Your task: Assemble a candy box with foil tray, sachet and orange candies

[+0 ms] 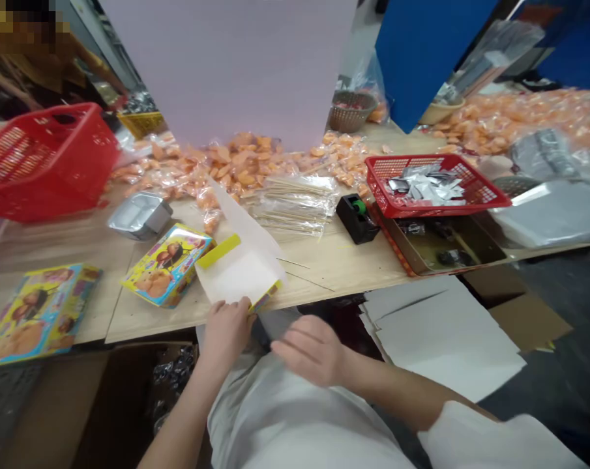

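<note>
My left hand grips the near edge of an unfolded box, white inside with yellow flaps, at the table's front edge. My right hand hovers just right of it, fingers stretched out and blurred, holding nothing. A folded colourful toy box lies to the left of the open one. Another colourful box lies at the far left.
Orange sachets pile along the back. A bag of wooden sticks, a tape dispenser, a red basket of silver packets, an empty red basket and white sheets surround me. Another person is at the far left.
</note>
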Demonstrator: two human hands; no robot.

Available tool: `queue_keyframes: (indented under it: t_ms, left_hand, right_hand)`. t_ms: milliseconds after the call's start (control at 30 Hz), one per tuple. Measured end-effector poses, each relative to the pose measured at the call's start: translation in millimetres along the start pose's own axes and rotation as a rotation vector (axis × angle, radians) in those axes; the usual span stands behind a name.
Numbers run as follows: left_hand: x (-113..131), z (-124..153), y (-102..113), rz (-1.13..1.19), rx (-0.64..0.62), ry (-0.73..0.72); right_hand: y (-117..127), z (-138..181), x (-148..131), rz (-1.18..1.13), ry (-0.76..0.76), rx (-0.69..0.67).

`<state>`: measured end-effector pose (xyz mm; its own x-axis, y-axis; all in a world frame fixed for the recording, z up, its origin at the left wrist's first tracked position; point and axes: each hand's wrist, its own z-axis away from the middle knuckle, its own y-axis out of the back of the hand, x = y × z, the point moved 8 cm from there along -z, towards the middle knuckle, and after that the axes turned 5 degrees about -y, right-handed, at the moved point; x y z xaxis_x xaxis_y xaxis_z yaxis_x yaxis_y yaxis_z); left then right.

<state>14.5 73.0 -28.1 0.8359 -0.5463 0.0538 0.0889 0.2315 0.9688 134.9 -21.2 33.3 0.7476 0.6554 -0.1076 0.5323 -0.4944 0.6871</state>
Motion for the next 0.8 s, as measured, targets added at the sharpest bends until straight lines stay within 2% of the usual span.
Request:
queue_keyframes:
  t_ms: [33,67,133,200,267,400,533,667,800]
  left_hand:
    - [2,2,3,-0.002,0.034,0.012]
    - [5,4,5,-0.001,0.074,0.016]
    - [11,10,9,0.0,0.166,-0.004]
    - [20,18,10,-0.008,0.248,-0.042]
    - [29,29,8,-0.028,0.29,-0.062]
    - [48,43,-7,-0.07,0.269,-0.015]
    - [63,26,-18,-0.059,0.21,0.043]
    - [66,-13,-15,0.031,0.16,0.135]
    - [67,-27,-8,0.09,0.195,0.058]
  right_hand:
    - [8,12,18,0.055,-0.111,0.022]
    - [8,24,42,0.139,-0.261,-0.027]
    - [-10,50,92,0.295,-0.53,-0.262]
    - [-40,66,125,0.348,-0.619,-0.497]
    - [-69,64,140,0.33,-0.598,-0.615]
    - [-104,31,163,0.298,-0.612,-0.63]
    - [-115,3,188,0.268,-0.631,-0.648]
    - [-109,-7,220,0.274,-0.642,-0.629]
    - [-94,-3,256,0.389,-0.732,-0.557]
